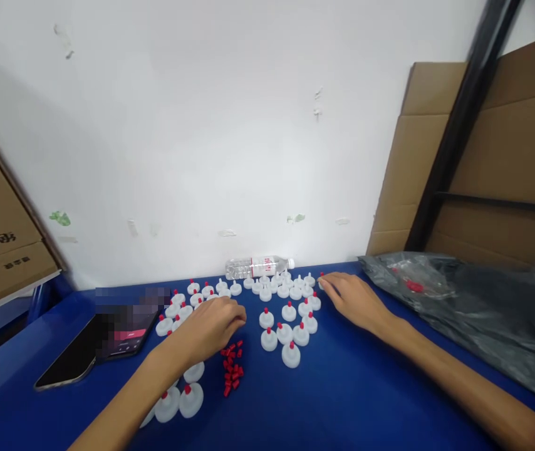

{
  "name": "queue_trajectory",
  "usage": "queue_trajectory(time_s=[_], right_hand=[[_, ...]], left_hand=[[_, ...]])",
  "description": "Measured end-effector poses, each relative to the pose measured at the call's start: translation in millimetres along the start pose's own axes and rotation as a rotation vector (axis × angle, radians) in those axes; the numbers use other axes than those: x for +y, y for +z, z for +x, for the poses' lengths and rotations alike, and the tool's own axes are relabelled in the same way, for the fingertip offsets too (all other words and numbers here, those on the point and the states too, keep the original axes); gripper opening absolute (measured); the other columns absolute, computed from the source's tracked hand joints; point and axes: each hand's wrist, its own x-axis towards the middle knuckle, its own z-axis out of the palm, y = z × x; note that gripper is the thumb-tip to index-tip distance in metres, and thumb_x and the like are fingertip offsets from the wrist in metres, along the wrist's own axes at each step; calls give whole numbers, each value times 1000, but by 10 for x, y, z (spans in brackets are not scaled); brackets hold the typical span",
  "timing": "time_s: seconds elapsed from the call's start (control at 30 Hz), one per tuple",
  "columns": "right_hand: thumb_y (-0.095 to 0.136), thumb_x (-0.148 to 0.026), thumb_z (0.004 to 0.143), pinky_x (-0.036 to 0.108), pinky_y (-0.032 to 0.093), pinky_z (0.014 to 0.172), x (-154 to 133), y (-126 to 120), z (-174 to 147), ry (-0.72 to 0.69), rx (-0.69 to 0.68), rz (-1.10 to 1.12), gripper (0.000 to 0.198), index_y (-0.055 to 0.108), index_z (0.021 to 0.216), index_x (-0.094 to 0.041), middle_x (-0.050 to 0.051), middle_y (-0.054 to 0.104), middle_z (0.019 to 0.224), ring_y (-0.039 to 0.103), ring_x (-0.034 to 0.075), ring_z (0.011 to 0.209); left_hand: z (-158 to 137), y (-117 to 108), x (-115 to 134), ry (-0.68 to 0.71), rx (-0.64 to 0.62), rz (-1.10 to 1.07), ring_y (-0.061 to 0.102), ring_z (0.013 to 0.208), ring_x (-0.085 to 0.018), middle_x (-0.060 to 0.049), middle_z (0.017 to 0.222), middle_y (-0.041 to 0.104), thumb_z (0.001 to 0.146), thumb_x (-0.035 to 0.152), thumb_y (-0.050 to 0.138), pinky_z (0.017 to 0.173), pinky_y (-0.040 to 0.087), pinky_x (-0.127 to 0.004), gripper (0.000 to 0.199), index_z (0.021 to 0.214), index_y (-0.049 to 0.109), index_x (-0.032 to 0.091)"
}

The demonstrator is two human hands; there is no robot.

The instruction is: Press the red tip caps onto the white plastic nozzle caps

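My left hand (213, 322) hovers over the left group of white nozzle caps, its fingers curled down and mostly hidden, so what they hold cannot be made out. Just below it lies a loose pile of small red tips (233, 369). My right hand (349, 297) reaches to the back right, its fingers pinched on a white nozzle cap with a red tip (321, 280), largely covered by the fingers. Several red-tipped nozzle caps (290, 355) stand upright between the hands. Behind them is a cluster of nozzle caps without red tips (283, 290). More red-tipped caps (191, 399) stand near my left forearm.
A clear plastic bottle (244, 269) lies on its side against the wall. Two phones (67, 354) rest at the left of the blue table (342, 401). A dark plastic bag (483, 313) with a clear bag of red pieces (415, 286) covers the right side. Cardboard (403, 169) leans behind.
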Motion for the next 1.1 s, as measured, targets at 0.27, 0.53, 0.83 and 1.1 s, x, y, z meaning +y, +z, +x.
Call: queue_trajectory(time_s=[0.27, 0.53, 0.83, 1.1], right_hand=[[30, -47, 110, 33, 54, 69, -54, 30, -51, 11, -11, 52, 48, 69, 95, -22, 5, 74, 86, 72, 21, 79], [29, -50, 109, 45, 50, 104, 3, 63, 46, -13, 3, 178, 47, 65, 125, -26, 8, 71, 126, 66, 26, 118], [28, -56, 107, 47, 40, 120, 27, 272, 114, -9, -129, 262, 61, 68, 135, -20, 8, 64, 143, 56, 30, 137], [34, -47, 108, 49, 44, 112, 90, 62, 82, -40, 111, 270, 46, 67, 129, -22, 13, 67, 135, 60, 30, 129]], left_hand=[[-65, -19, -65, -73, -22, -58, 69, 84, -22, -4, 86, 77, 90, 20, 60, 69, 43, -29, 19, 84, 78, 22], [-115, -52, -18, -123, -91, -144, 68, 74, -19, -2, 80, 76, 88, 35, 69, 60, 40, -26, 17, 81, 79, 22], [-95, -58, 21, -198, -161, -175, 68, 73, -17, -1, 80, 74, 83, 18, 69, 59, 40, -24, 9, 82, 77, 21], [-90, -81, 74, -122, 65, -35, 66, 90, -22, -3, 96, 73, 89, 14, 58, 75, 45, -30, 12, 90, 69, 20]])
